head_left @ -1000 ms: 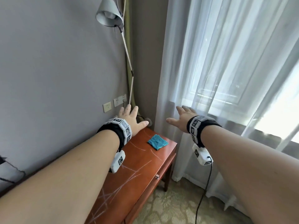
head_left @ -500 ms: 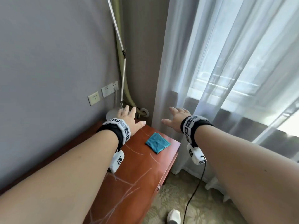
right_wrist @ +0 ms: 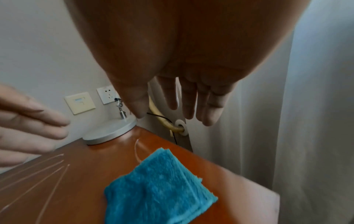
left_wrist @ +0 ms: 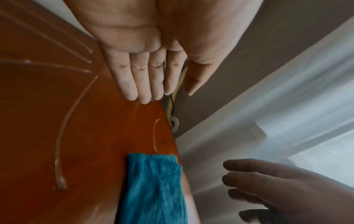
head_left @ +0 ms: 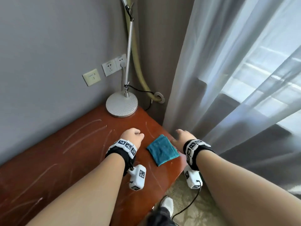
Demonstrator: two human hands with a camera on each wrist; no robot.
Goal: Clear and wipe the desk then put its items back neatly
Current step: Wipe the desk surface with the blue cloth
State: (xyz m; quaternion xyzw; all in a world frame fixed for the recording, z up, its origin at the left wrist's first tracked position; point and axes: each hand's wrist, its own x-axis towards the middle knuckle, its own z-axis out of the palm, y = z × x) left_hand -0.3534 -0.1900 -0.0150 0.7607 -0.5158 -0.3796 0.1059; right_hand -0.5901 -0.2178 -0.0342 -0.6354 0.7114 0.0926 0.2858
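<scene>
Desk (head_left: 68,154) bears one folded cloth (head_left: 162,150), one lamp (head_left: 121,104).

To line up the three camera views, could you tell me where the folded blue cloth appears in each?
Head: blue cloth sits centre, between both hands, near the desk's right edge.
Left wrist: bottom centre.
Right wrist: lower centre.
Shared landmark: the white wall grommet.
</scene>
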